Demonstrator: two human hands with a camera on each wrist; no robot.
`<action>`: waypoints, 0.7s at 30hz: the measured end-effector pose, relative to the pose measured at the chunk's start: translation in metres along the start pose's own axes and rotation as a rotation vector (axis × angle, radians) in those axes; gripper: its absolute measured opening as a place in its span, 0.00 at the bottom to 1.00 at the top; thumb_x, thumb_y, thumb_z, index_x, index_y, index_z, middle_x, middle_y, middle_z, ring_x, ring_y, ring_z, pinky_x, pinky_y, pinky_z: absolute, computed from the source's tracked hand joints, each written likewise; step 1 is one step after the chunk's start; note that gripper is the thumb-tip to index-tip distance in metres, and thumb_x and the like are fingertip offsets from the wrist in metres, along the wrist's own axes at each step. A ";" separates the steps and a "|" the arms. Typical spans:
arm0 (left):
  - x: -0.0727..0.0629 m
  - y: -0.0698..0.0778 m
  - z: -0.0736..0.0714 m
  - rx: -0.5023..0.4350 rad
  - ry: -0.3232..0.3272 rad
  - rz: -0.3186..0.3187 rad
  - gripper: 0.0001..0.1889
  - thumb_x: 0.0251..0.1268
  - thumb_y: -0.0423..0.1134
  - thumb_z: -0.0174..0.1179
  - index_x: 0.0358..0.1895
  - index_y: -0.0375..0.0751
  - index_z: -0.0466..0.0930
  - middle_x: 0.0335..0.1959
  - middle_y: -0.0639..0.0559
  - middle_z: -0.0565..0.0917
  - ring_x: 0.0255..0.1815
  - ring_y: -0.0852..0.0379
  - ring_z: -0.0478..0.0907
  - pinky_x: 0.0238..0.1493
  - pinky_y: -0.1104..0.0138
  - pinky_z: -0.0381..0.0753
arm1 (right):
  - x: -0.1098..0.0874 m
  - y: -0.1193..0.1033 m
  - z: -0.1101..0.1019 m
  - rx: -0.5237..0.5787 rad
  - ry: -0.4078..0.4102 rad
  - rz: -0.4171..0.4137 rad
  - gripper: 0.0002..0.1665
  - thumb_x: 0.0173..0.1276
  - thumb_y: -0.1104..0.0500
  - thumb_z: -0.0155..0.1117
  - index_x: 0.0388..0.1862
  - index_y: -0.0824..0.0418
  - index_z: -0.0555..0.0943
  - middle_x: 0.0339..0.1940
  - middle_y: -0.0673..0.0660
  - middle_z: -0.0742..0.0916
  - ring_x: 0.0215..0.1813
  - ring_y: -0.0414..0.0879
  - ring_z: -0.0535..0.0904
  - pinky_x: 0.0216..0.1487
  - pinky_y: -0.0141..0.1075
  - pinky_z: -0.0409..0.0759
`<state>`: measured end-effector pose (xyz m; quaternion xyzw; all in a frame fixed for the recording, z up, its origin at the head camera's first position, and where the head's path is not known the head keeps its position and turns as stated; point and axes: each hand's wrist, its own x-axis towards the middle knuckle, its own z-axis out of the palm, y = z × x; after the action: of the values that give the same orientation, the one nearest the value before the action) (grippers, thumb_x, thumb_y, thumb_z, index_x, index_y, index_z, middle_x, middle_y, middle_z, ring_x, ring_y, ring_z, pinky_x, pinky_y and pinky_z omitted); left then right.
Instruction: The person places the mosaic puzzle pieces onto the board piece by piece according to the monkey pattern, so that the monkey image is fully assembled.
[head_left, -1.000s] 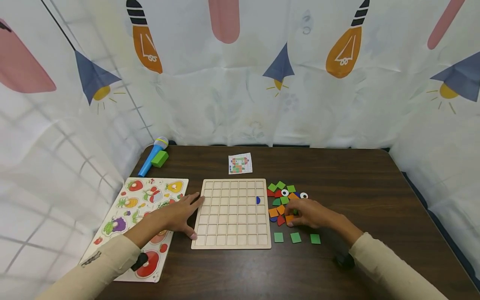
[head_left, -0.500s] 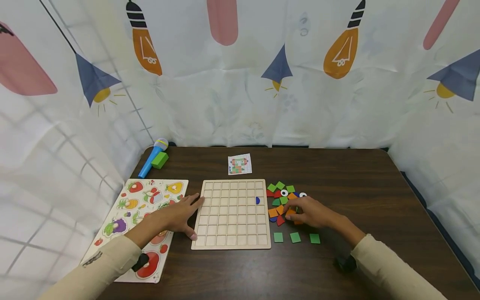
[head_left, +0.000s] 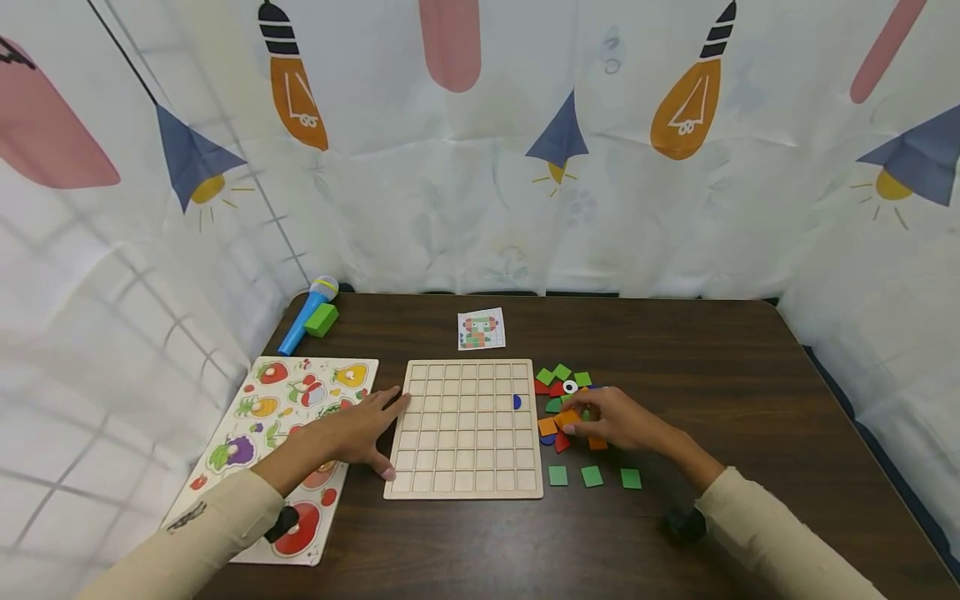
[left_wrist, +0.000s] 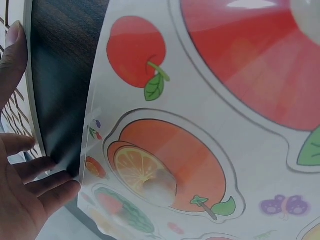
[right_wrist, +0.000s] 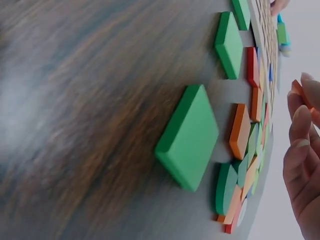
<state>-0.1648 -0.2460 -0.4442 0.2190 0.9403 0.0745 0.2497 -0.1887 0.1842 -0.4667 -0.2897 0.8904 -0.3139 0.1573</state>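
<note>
My right hand (head_left: 618, 419) pinches an orange square tile (right_wrist: 298, 91) between thumb and finger, above a loose heap of colored tiles (head_left: 548, 426). My left hand (head_left: 365, 430) lies along the left edge of the wooden grid board (head_left: 465, 497), thumb and fingertips touching its frame and the fingers spread. One blue half-round tile (head_left: 517, 402) sits in a cell near the board's right side. In front of the heap lie three green square tiles, among them one green tile (right_wrist: 192, 140) nearest the right wrist camera. Part of the heap is hidden beneath my right hand.
A fruit puzzle board (head_left: 306, 535) lies to the left, partly under my left forearm. Behind the grid board is a small printed pattern card (head_left: 482, 329). A blue toy microphone (head_left: 302, 321) and a green block (head_left: 322, 320) lie at the back left.
My right hand has lifted an orange tile from the heap and shifted slightly left and up with it. My left hand stays at the board's edge.
</note>
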 end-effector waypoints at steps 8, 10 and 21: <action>0.000 0.000 0.000 0.003 0.006 0.003 0.63 0.44 0.64 0.76 0.79 0.37 0.52 0.79 0.31 0.53 0.78 0.29 0.53 0.67 0.37 0.67 | 0.008 -0.005 -0.002 0.075 -0.016 -0.012 0.22 0.70 0.54 0.68 0.61 0.59 0.83 0.28 0.48 0.81 0.20 0.39 0.71 0.23 0.30 0.71; 0.000 0.001 0.000 0.004 0.004 0.003 0.63 0.44 0.64 0.76 0.79 0.37 0.52 0.79 0.31 0.53 0.78 0.29 0.53 0.67 0.37 0.67 | 0.010 -0.005 -0.002 0.086 -0.017 -0.019 0.22 0.71 0.55 0.67 0.62 0.60 0.82 0.28 0.50 0.83 0.19 0.39 0.73 0.22 0.31 0.73; -0.002 0.002 -0.002 -0.005 0.009 0.010 0.62 0.45 0.63 0.76 0.79 0.36 0.52 0.79 0.30 0.53 0.78 0.28 0.52 0.67 0.37 0.67 | 0.026 -0.010 0.001 0.128 0.061 0.052 0.21 0.68 0.54 0.70 0.58 0.58 0.83 0.36 0.50 0.83 0.22 0.43 0.72 0.23 0.32 0.72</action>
<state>-0.1637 -0.2451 -0.4412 0.2229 0.9401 0.0792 0.2455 -0.2046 0.1616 -0.4637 -0.2460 0.8800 -0.3750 0.1563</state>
